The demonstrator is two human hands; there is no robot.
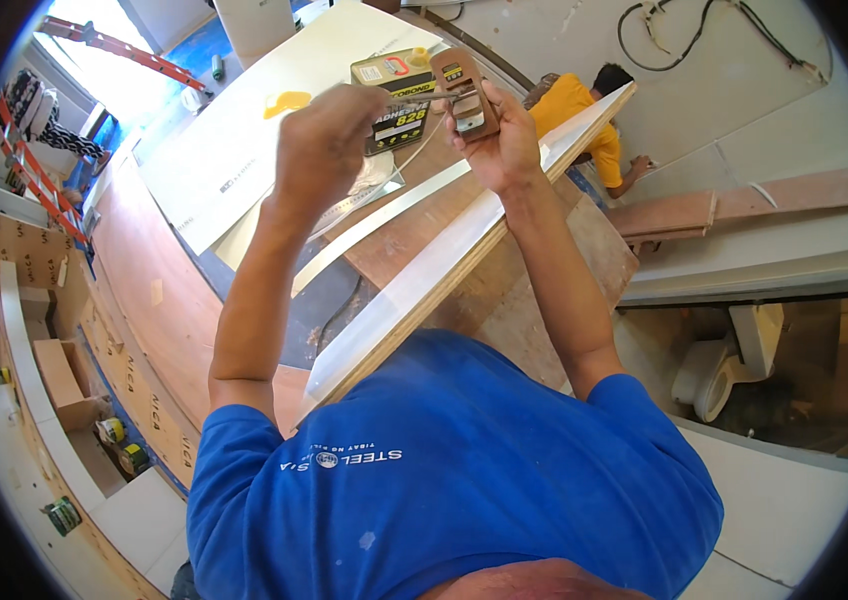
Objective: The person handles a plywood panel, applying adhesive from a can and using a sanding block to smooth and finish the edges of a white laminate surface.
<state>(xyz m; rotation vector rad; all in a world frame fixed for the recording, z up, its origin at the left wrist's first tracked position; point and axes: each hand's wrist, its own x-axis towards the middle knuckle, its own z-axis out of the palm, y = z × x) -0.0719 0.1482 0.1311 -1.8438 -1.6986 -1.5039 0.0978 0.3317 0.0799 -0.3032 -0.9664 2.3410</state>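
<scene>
My right hand (509, 150) holds up a small brown hand plane (455, 73) with slots and metal parts in its face. My left hand (324, 140) is closed around a thin metal tool (416, 99), like a screwdriver, whose handle is hidden in the fist. Its tip reaches the middle of the plane. A yellow and black rectangular can (389, 72) sits just behind the two hands. Beneath my forearms, a long white-faced plywood board (444, 255) lies at a slant, close against my body. Beyond it curves a narrow white strip (384, 232).
A large white sheet (234, 130) covers the far left, with a yellow scraper (287, 103) on it. One co-worker in a yellow shirt (599, 125) crouches at the wall on the right. Another person (44, 115) is near a red ladder (124, 48). A toilet (719, 375) stands low right.
</scene>
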